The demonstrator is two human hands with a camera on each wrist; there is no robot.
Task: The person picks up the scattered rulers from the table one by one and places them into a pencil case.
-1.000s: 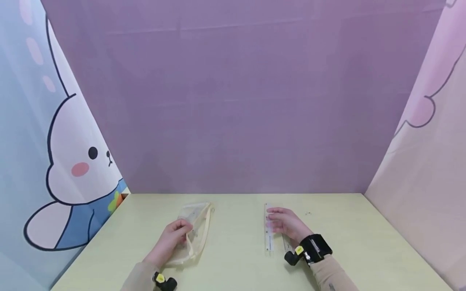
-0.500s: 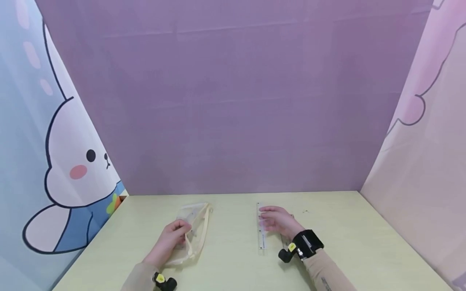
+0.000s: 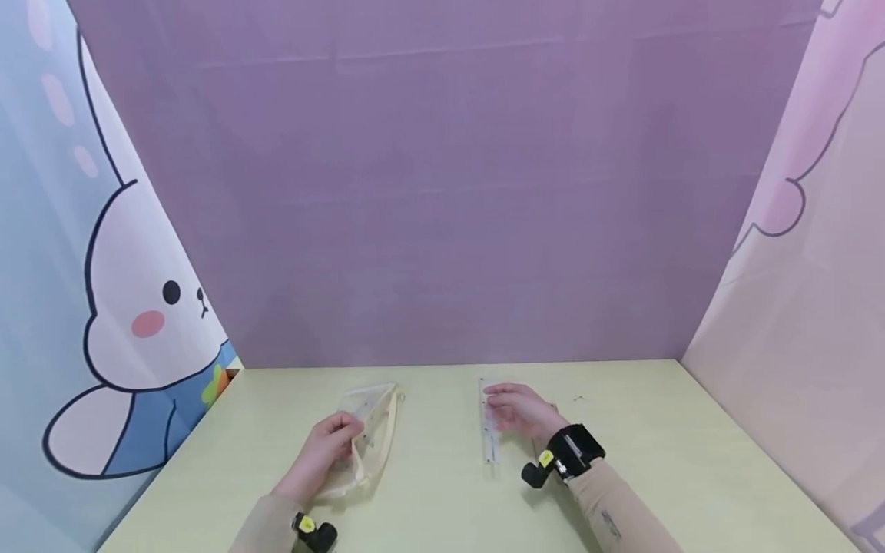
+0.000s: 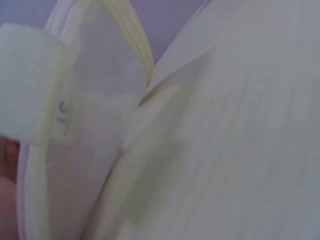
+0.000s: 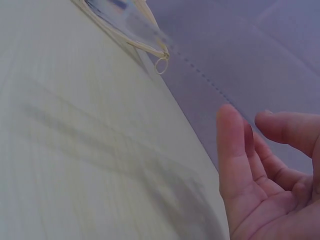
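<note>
My left hand grips the near edge of a see-through zip pouch with cream trim, on the left of the table in the head view. The pouch fills the left of the left wrist view, its mouth spread apart and a pale tab on its edge. My right hand pinches a clear ruler between thumb and fingertips, to the right of the pouch. In the right wrist view the ruler shows as a faint dotted strip running from the fingertips, raised above the table with a shadow below.
A pale wood-grain table lies under both hands, with a purple cloth behind it. A tiny item lies beyond the right wrist. Another clear strip is mostly hidden under the right hand. Printed curtains hang at both sides.
My right hand has moved a little to the left with the ruler, toward the pouch. The left hand stays on the pouch almost unmoved. The head view has shifted slightly.
</note>
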